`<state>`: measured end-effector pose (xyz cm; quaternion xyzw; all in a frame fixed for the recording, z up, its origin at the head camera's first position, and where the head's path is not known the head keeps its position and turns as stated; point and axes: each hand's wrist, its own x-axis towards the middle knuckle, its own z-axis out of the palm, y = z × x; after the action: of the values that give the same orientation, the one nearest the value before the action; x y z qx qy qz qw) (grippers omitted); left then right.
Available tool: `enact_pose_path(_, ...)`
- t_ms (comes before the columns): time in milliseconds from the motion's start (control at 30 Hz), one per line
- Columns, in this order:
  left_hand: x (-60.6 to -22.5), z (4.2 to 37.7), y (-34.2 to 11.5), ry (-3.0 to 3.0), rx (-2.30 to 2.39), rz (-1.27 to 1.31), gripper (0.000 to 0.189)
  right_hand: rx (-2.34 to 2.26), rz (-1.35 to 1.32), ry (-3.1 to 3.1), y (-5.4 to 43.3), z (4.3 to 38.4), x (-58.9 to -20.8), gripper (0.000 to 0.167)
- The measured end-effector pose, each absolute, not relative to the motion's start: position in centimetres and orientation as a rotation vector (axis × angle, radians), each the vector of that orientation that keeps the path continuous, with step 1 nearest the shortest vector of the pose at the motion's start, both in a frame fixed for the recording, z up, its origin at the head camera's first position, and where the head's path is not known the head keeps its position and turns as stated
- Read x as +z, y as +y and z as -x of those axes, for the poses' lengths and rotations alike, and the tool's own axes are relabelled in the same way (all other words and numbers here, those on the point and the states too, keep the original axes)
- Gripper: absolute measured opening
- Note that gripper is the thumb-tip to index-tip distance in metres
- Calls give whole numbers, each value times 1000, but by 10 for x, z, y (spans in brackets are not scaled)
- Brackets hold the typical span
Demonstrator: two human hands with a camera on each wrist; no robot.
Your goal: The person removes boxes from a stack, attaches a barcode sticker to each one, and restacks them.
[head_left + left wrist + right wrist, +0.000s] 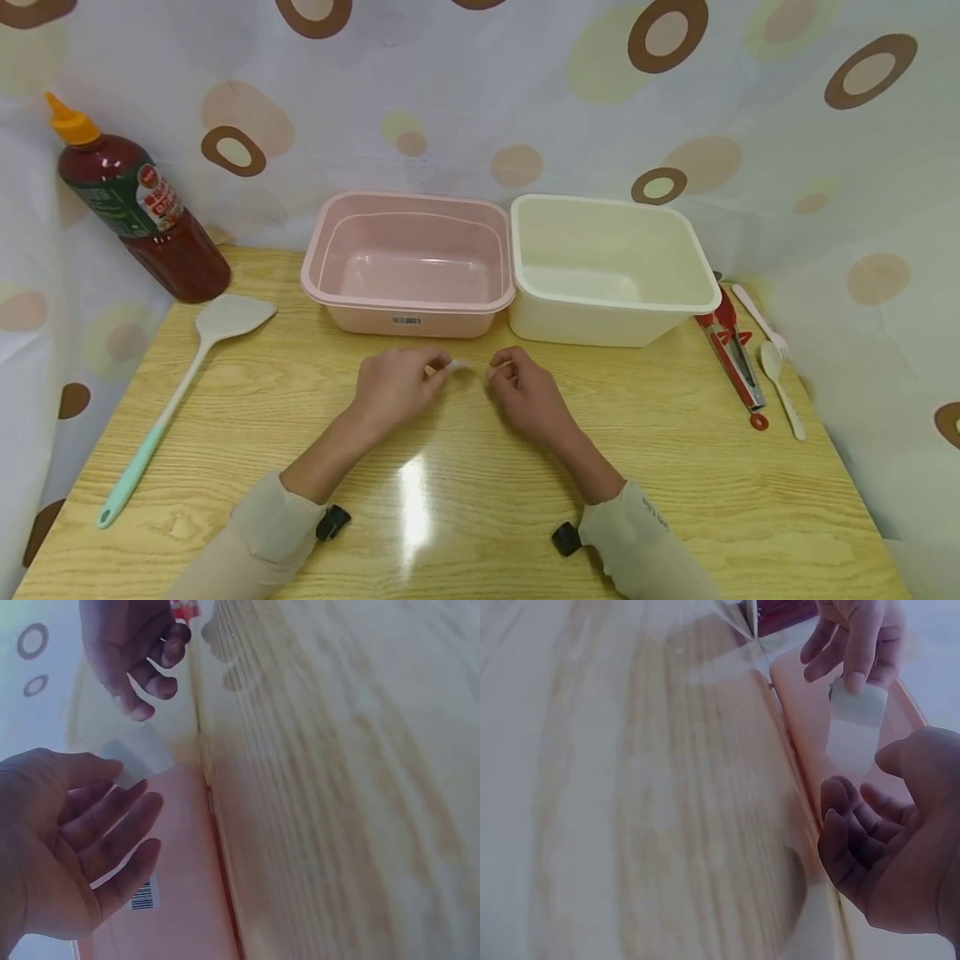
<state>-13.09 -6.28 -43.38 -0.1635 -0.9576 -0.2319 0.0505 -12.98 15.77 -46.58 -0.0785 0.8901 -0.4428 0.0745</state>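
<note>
In the head view, my left hand pinches a small, whitish, see-through rectangular piece between thumb and fingers. The right wrist view shows that piece hanging from the left fingertips, its upper part more opaque; its exact kind is unclear. Facing it, my right hand has loosely bent fingers, close to the piece's free end. A narrow gap seems to lie between them in the left wrist view. Just behind both hands stand a pink plastic bin with a barcode sticker and a cream plastic bin.
On the left are a red sauce bottle with an orange cap and a spatula with a mint handle. At the right edge lie red-and-metal tongs, a pink fork and a cream spoon. A patterned curtain backs the wooden table.
</note>
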Motion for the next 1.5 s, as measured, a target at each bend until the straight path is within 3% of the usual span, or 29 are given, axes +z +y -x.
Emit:
enact_pose_path(167,-432,131,-63,-2750,-759,507,6,-1414,216,2582,158,132,-463,31)
enact_pose_path(433,-433,131,-58,-2513,-730,733,9,-1586,188,2442,155,137,-458,53)
enact_pose_path(767,-433,127,-56,-2526,-920,798,14,-1692,80,2396,155,136,-451,33)
enact_pose_path(1100,-428,125,-61,-2717,-1289,681,38,-1679,171,2407,165,134,-445,36)
enact_pose_path(1500,-427,125,-59,-2758,-1585,747,58,-1700,286,2342,167,131,-438,36)
